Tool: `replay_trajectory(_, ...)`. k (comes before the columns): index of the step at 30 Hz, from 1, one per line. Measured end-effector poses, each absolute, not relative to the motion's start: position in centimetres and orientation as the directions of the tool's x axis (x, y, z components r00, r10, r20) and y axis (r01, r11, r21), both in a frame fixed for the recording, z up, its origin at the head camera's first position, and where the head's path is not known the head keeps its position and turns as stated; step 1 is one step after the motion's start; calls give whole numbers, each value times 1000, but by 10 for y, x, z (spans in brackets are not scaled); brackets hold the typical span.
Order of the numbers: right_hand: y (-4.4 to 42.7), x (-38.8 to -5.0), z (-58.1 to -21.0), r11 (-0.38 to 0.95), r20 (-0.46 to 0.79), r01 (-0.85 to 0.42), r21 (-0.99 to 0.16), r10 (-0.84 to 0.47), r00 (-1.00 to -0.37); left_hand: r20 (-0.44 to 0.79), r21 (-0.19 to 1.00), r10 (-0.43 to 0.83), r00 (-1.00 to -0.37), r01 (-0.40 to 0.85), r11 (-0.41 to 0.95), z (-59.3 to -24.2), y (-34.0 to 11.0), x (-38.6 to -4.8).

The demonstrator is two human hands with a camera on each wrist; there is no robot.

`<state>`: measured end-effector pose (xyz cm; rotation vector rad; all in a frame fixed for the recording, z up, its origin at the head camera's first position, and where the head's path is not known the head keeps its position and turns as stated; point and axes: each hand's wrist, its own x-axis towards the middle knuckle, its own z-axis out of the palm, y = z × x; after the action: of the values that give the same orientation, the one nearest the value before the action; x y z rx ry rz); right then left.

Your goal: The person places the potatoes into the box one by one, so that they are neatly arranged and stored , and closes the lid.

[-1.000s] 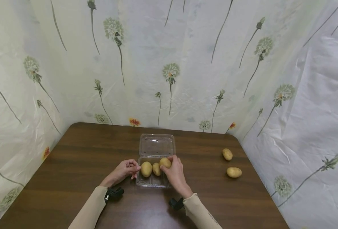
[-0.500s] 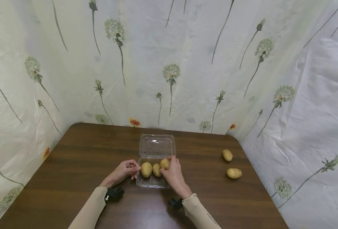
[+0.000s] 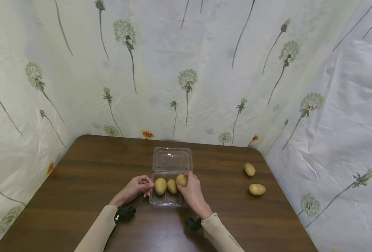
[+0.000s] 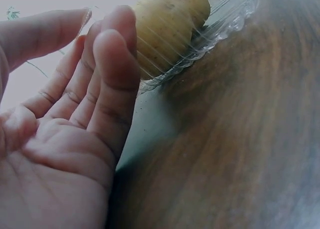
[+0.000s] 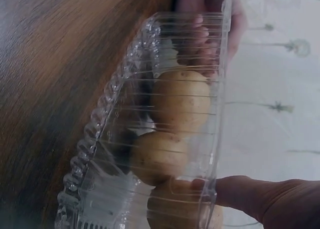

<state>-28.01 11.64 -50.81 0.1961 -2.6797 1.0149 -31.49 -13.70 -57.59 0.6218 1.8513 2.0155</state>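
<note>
A clear plastic clamshell container [image 3: 172,160] lies on the table with its lid folded back away from me. Three potatoes sit side by side in its base: a large left one [image 3: 160,186], a smaller middle one [image 3: 172,186] and a right one [image 3: 181,180]. My left hand [image 3: 136,189] pinches the container's left rim between thumb and fingertips. On the other side, my right hand [image 3: 193,193] grips the right potato, its thumb reaching over the rim in the right wrist view. That hand covers the container's right edge in the head view.
Two loose potatoes lie on the right of the brown wooden table [image 3: 110,168]: one farther back [image 3: 250,169], one nearer [image 3: 257,189]. A flower-printed curtain [image 3: 154,70] hangs around the table's back and sides.
</note>
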Motion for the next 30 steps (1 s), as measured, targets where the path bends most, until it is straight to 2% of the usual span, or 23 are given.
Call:
replay_trajectory(10, 114, -276, -508, 785, 320, -207, -584, -12, -948, 75, 995, 507, -858, 29, -98, -575, -136, -313)
replay_trajectory(21, 110, -275, -511, 851, 386, -239, -467, -47, -921, 94, 994, 519, -850, 52, -95, -576, -137, -314)
replay_trajectory(30, 111, -272, -510, 832, 368, -240, -500, -47, -929, 106, 993, 527, -843, 67, -93, -578, -139, -313)
